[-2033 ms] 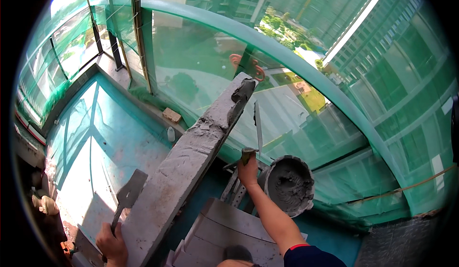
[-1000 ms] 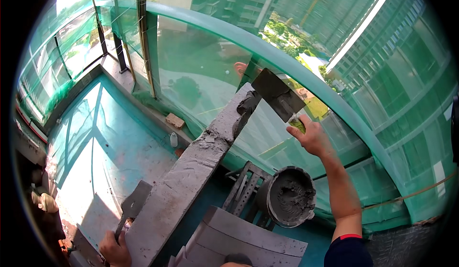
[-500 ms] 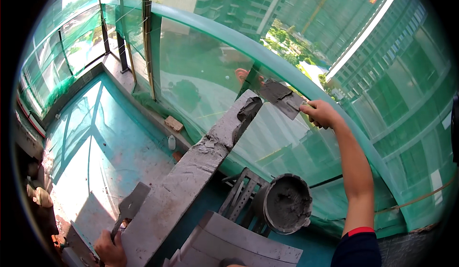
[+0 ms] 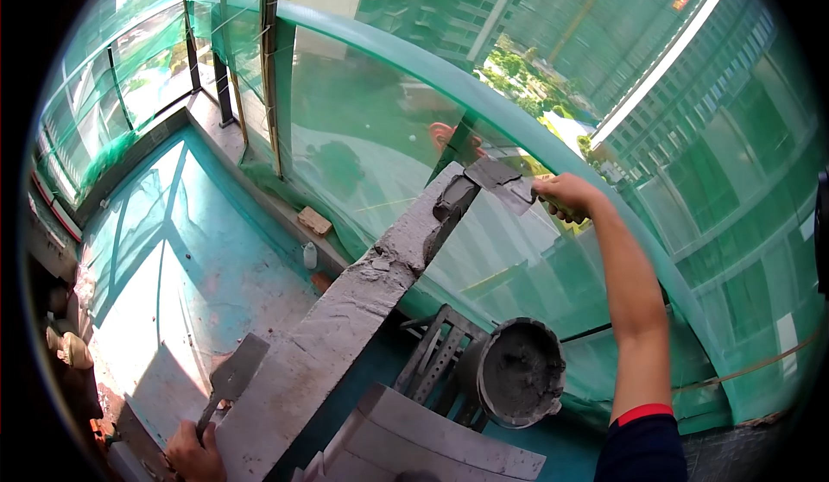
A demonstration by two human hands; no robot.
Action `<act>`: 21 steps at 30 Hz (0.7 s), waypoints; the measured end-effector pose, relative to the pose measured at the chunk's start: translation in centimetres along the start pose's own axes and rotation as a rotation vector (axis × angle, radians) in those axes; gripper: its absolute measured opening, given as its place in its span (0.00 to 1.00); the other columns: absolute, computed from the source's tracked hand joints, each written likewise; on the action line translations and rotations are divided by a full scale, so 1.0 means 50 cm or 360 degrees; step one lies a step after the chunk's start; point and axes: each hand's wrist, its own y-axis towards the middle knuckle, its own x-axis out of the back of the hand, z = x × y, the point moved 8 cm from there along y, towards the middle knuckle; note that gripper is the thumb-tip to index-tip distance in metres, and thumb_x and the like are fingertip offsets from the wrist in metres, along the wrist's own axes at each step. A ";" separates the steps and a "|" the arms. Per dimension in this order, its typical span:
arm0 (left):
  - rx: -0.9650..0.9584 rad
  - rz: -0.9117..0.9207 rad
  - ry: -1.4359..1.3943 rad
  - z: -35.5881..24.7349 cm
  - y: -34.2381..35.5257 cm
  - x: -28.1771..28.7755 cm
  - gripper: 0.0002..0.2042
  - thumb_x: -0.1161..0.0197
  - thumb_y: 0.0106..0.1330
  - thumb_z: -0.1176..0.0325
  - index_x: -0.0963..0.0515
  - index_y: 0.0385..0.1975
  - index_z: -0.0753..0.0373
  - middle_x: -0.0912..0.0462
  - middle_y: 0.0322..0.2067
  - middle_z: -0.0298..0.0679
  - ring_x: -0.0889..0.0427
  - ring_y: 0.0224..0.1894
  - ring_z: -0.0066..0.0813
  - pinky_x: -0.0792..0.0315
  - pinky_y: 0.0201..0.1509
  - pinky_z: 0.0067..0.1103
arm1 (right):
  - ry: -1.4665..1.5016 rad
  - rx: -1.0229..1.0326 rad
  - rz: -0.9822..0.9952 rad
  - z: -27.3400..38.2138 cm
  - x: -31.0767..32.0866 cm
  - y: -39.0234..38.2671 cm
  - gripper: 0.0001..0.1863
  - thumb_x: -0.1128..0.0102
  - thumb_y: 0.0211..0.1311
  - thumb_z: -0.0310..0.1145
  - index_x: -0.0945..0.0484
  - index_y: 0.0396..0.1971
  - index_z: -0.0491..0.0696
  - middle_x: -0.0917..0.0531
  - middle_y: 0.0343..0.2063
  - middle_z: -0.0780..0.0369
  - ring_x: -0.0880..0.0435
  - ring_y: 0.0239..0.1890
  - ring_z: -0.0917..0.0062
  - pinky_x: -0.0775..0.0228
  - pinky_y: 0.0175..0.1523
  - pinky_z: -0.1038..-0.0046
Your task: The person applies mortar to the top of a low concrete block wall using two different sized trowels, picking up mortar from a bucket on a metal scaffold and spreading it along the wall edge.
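Observation:
My right hand (image 4: pixel 563 195) is closed on the handle of a flat trowel (image 4: pixel 514 189), whose mortar-smeared blade meets the far end of a long, rough concrete beam (image 4: pixel 332 309). Dark grey mortar (image 4: pixel 452 195) lies on that end of the beam. At the lower left, my left hand (image 4: pixel 192 452) grips the handle of another grey flat trowel (image 4: pixel 235 370), beside the beam's near part. A dark bucket of grey mortar (image 4: pixel 516 368) stands on a perforated metal stool (image 4: pixel 425 352), right of the beam and below my right forearm.
Green mesh and glass railing (image 4: pixel 363 119) curve across the back and right. A teal-coated floor (image 4: pixel 147 266) lies left, with a brick (image 4: pixel 313 220) and plastic bottle (image 4: pixel 309 256) near its edge. Curved pale boards (image 4: pixel 414 439) lie at the bottom. Buildings show through the mesh.
My right hand has risen from beside the bucket with its trowel, then moved slightly left, bringing the blade onto the beam's far end. My left hand stays low on its trowel.

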 end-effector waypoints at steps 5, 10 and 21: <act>0.0022 0.0008 0.0012 0.009 -0.001 0.001 0.16 0.43 0.65 0.51 0.25 0.25 0.59 0.23 0.19 0.45 0.24 0.21 0.49 0.31 0.24 0.38 | 0.0288 -0.0045 0.0149 -0.035 -0.034 0.061 0.21 0.44 0.58 0.55 0.27 0.33 0.50 0.25 0.19 0.63 0.28 0.15 0.81 0.40 0.17 0.76; 0.0028 0.0029 0.0035 0.001 0.000 -0.008 0.17 0.44 0.64 0.51 0.25 0.24 0.58 0.23 0.19 0.45 0.24 0.21 0.48 0.31 0.24 0.38 | 0.0203 0.0052 -0.0081 -0.055 -0.053 0.079 0.20 0.47 0.61 0.53 0.26 0.32 0.48 0.24 0.20 0.62 0.30 0.15 0.79 0.41 0.15 0.75; 0.0203 -0.0004 -0.0120 0.010 -0.012 0.001 0.12 0.39 0.60 0.64 0.31 0.23 0.64 0.26 0.19 0.51 0.27 0.26 0.57 0.37 0.29 0.42 | 0.0553 0.0021 0.0376 0.029 -0.031 0.076 0.18 0.48 0.64 0.49 0.28 0.41 0.48 0.24 0.24 0.63 0.27 0.18 0.82 0.34 0.20 0.78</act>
